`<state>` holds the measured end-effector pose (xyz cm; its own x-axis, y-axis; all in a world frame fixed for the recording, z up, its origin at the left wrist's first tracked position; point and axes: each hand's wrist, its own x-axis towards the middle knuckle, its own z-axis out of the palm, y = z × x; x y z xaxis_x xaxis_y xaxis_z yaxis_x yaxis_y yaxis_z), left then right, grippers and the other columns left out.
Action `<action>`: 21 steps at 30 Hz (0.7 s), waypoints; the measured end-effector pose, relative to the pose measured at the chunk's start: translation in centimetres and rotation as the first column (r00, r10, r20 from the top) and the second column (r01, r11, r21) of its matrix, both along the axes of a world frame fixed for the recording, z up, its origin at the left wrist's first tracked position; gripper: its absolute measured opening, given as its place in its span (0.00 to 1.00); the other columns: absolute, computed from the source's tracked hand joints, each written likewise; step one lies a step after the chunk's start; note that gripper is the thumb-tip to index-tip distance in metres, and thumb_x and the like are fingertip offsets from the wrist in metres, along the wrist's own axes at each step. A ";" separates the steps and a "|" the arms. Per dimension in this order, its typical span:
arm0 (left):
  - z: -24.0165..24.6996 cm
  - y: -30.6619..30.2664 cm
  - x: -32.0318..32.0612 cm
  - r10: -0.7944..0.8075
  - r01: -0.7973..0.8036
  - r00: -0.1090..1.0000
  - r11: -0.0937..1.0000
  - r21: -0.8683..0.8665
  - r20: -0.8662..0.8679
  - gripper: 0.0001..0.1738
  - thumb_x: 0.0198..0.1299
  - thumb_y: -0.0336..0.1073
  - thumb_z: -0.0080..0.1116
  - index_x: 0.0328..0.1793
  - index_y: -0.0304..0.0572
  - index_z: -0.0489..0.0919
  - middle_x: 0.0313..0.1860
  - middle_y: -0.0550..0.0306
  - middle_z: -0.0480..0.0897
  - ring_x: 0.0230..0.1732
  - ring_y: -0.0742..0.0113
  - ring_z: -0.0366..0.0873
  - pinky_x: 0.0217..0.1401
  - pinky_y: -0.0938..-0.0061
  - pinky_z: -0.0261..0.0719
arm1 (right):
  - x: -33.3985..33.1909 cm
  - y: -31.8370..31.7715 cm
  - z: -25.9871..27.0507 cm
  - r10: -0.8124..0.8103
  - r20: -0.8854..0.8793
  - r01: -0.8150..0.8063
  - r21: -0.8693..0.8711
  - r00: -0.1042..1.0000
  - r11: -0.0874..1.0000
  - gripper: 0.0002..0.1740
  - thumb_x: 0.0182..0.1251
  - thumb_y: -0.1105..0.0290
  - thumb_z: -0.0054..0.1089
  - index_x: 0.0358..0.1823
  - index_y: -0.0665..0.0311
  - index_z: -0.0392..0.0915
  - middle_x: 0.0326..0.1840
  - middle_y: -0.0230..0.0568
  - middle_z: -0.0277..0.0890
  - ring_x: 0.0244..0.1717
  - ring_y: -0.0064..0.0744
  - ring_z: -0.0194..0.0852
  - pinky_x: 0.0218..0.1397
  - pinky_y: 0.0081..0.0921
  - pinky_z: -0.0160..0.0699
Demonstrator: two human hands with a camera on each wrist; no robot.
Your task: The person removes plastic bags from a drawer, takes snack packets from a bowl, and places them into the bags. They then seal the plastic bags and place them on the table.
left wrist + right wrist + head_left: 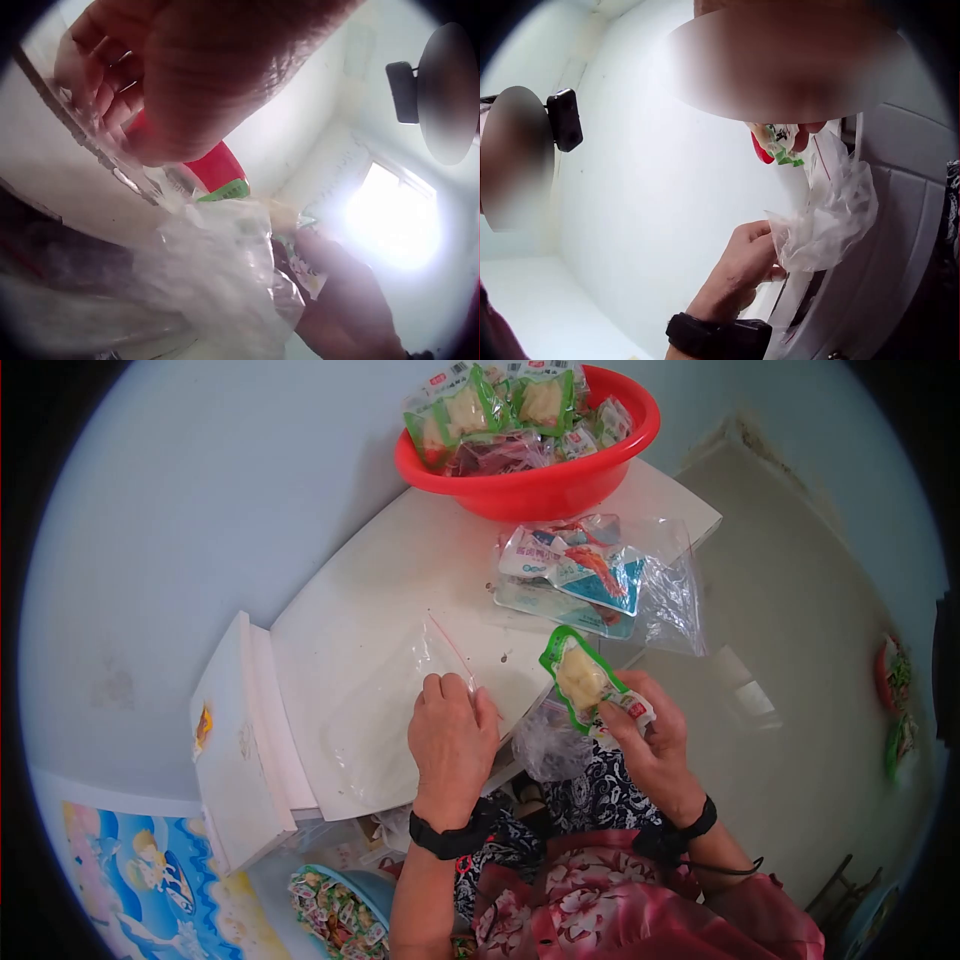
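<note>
**A:** Where is the left hand, and what does it hold?

**B:** The left hand (452,732) lies on the white table (340,610) with its back upward. Its fingers are curled at the near end of the red zip line (452,648) of a clear zip bag (385,720), and they pinch the plastic there. In the left wrist view the fingertips (97,82) are bent onto the edge of the bag.

**A:** And the bag itself?

**B:** It lies flat on the table, between a white block (235,750) on the left and the hand on the right. I cannot tell if its mouth is open (the plastic is too transparent to judge).

**A:** What about the right hand?

**B:** The right hand (655,745) is beyond the table edge, above the person's lap. Its thumb and fingers close round the lower end of a green snack packet (580,680). The packet is tilted, with its upper end over the table edge. It is near the left hand but does not touch it.

**A:** Is there something between the two hands?

**B:** Yes, a crumpled clear plastic (548,742) hangs at the table edge, just below the packet.

**A:** And further away?

**B:** A filled clear bag (590,575) of packets lies on the table beyond the right hand. Behind it stands a red basin (545,485) with more green packets (500,405) heaped inside. Low down, on the person's left, a blue bowl (375,895) also holds small packets.
</note>
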<state>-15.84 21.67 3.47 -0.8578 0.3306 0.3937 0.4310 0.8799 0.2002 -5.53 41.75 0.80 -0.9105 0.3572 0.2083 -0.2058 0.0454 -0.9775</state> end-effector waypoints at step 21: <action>2.5 -2.8 4.6 -0.110 0.049 0.985 0.916 0.398 0.130 0.01 0.68 0.25 0.59 0.43 0.35 0.81 0.37 0.51 0.80 0.35 0.55 0.81 0.38 0.65 0.78 | -3.8 -3.8 2.8 0.205 -0.088 -0.219 -0.558 0.975 0.800 0.14 0.84 0.70 0.51 0.62 0.70 0.70 0.49 0.44 0.83 0.32 0.29 0.88 0.30 0.24 0.88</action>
<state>-11.21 18.86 5.96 -0.8931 0.2448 0.3773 0.4354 0.6814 0.5883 -9.31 37.98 3.56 -0.9749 0.2162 0.0525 -0.1674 -0.5569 -0.8136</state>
